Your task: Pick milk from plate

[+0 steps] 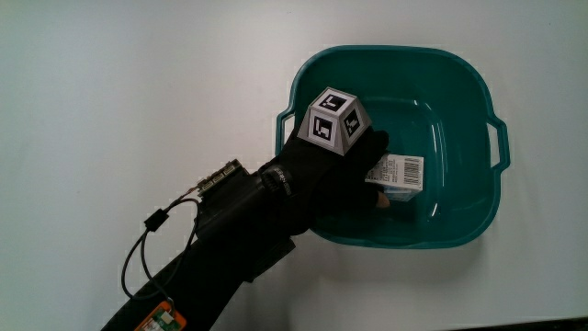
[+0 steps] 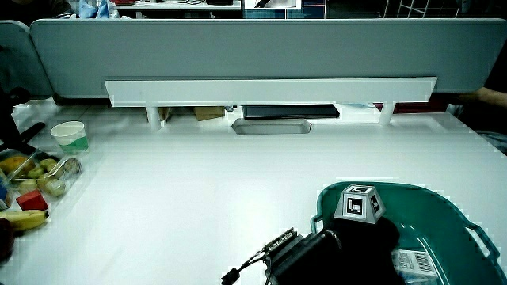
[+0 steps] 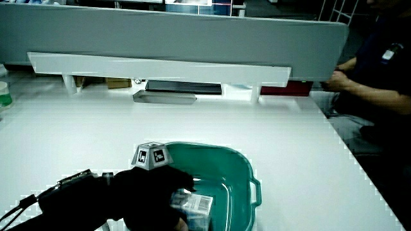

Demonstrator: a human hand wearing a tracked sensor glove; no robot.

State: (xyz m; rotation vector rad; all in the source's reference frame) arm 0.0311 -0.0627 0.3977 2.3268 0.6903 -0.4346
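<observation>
Forearm (image 1: 211, 248) reaches across the white table (image 1: 138, 83) and over the rim of a teal plastic basin (image 1: 482, 211), which stands near the table's edge closest to the person. Hand (image 1: 335, 175) is inside the basin, patterned cube (image 1: 335, 121) on its back facing up, fingers curled around a small milk carton (image 1: 400, 175). Carton sits on the basin floor, its barcode label showing in the main view and in a side view (image 3: 196, 208).

1. The gloved hand (image 2: 360, 241) reaches down into a teal basin (image 2: 444, 214) at the table's (image 2: 198, 182) near edge.
2. A barcoded carton (image 2: 416, 263) lies inside the basin, beside the hand.
3. A white cup (image 2: 69, 134) and fruit (image 2: 32, 178) sit well apart from the basin.
</observation>
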